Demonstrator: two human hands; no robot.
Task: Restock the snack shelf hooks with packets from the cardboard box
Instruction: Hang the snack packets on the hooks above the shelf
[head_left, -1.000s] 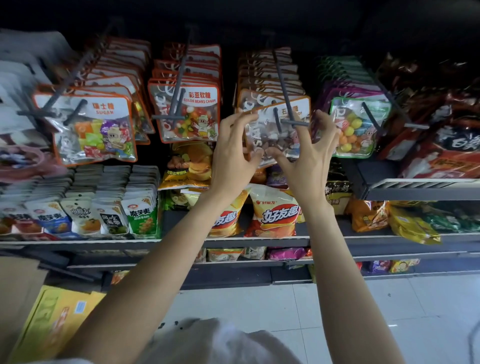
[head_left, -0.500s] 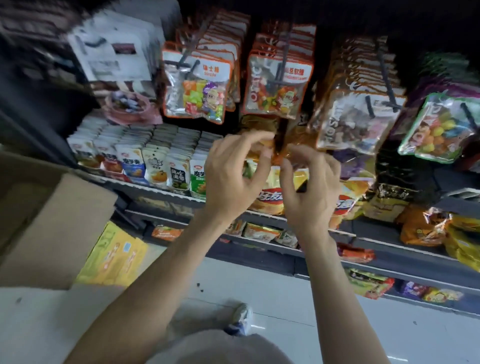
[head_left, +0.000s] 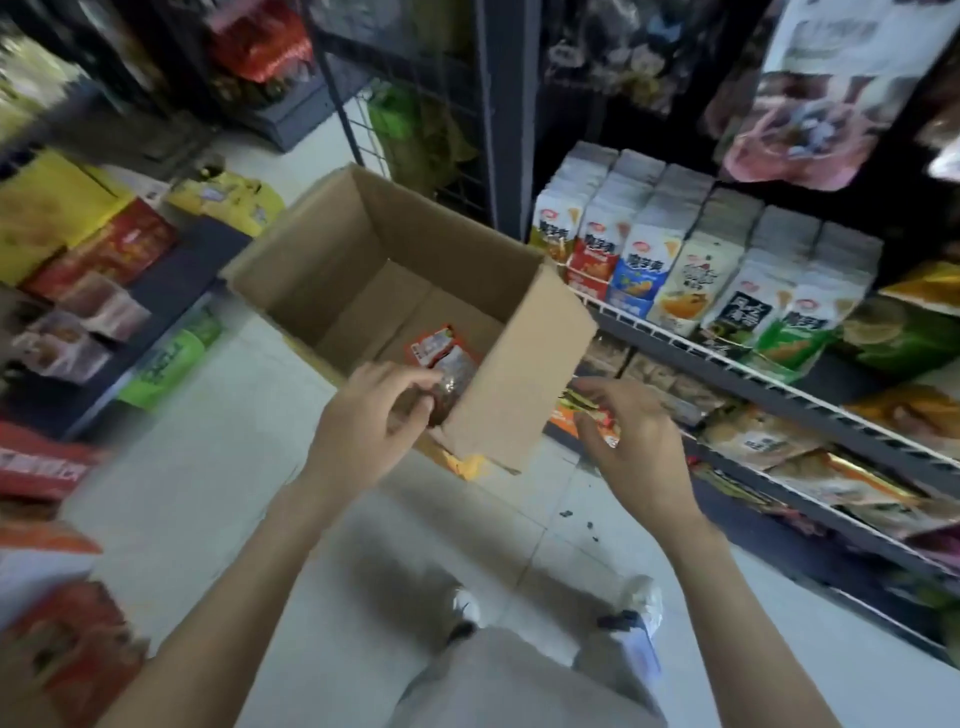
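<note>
Above the open cardboard box (head_left: 395, 270), the left hand (head_left: 363, 421) hovers loosely curled over an orange-topped snack packet (head_left: 447, 358) inside, while the right hand (head_left: 631, 441), relaxed and empty, hangs beside the box's near wall.

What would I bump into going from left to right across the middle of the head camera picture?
Green packet → left hand → cardboard box → right hand → standing snack packets on the wire shelf.
</note>
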